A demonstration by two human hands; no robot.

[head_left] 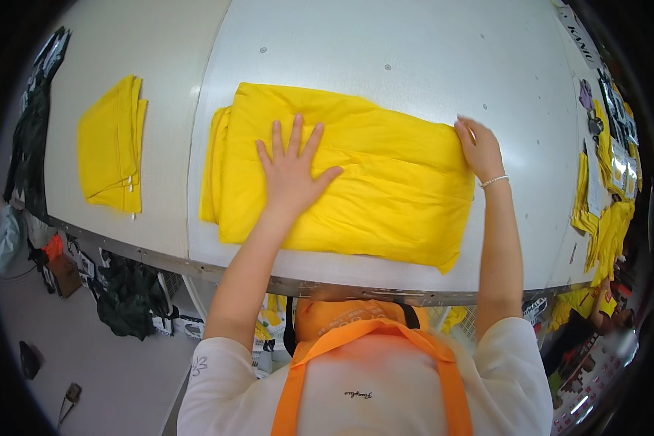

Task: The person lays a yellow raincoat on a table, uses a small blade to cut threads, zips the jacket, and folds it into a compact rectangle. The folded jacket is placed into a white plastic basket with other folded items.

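A large folded yellow cloth [385, 196] lies in front of me on the pale table, its layers showing along the left edge and shallow wrinkles across its top. My left hand [292, 171] rests flat on its left half, fingers spread and palm down. At the far right corner, my right hand [479, 149] has its fingers closed on the edge of the cloth. The fingertips there are partly hidden, so how many layers they pinch cannot be told.
A smaller folded yellow piece [110, 149] lies on the left of the table [356, 43]. Dark fabric [33, 123] hangs over the far left edge. Yellow pieces and clear packets [618, 163] crowd the right end. Another person [599, 320] is at the lower right.
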